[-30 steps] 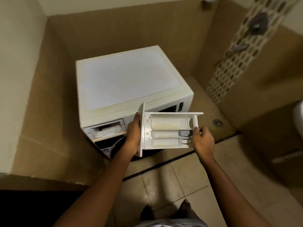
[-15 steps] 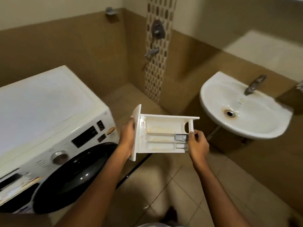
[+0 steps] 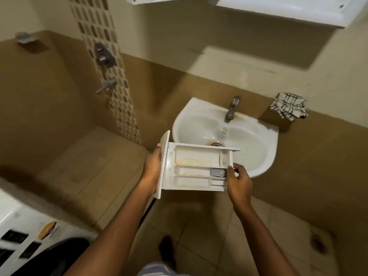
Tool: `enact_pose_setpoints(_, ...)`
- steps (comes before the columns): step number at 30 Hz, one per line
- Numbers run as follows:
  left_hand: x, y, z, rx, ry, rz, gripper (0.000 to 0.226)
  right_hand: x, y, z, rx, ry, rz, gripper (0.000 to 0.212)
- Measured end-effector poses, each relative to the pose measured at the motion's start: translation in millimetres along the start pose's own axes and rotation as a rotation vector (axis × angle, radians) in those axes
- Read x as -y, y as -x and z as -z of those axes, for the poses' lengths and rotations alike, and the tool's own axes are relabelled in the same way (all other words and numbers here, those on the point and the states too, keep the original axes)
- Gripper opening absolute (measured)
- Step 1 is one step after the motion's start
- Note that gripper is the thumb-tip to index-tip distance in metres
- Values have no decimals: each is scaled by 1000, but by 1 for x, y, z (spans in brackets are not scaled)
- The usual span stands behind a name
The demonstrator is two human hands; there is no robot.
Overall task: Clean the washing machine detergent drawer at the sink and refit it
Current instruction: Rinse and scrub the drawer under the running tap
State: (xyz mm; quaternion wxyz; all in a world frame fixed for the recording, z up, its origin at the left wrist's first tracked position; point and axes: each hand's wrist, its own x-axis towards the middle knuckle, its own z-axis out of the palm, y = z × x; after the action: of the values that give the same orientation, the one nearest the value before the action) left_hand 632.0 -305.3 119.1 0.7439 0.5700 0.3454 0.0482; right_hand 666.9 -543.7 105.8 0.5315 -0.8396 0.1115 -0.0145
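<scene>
Nearest, at the lower left, stands the one white front-loading washing machine (image 3: 23,226), blurred, with its dark door glass below the control panel. Two bare forearms reach forward over the beige tiled floor (image 3: 209,236).

Between the hands is a single white plastic detergent drawer (image 3: 199,166), held level in the air with its open side up, its far corner over the near rim of the sink. The left hand (image 3: 153,168) grips the flat front panel at the drawer's left end: the thumb lies against the panel's outer face near its far edge, and the other fingers are hidden. The right hand (image 3: 239,180) pinches the opposite, rear end, thumb and curled fingers closed on the back wall. So the drawer spans the gap from one hand to the other.

Inside I count three long compartments, the largest stained with orange-brown residue, and one small grey plastic cap (image 3: 218,172) sitting just beside the right fingertips.

Beyond it hangs one white ceramic wall basin (image 3: 249,140) with a rusty ring round its drain and one metal tap (image 3: 232,109) at the back. One black-and-white checked cloth (image 3: 288,107) hangs on the wall to the right. Farther left, a mosaic tile strip (image 3: 119,96) carries two metal fittings, a mixer plate above a spout.
</scene>
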Motion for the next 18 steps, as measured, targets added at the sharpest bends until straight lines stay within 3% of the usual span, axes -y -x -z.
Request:
enact_pose_setpoints(3,-9,-48,-38,68,-74,25,74,0,-42,1,-70,11,-32,28)
enact_pose_setpoints(7,-32,-98,-90,157,-130,-7,55,-6,-96,-6,-144,4,-89,29)
enact_pose_setpoints(11,-42,-149,-132,180,-269,-16,61,-12,-136,-11,-207,18,-159,27)
enact_pose_setpoints(18,-31,-213,-176,282,-340,98,57,-26,-190,-20,-173,144,-272,32)
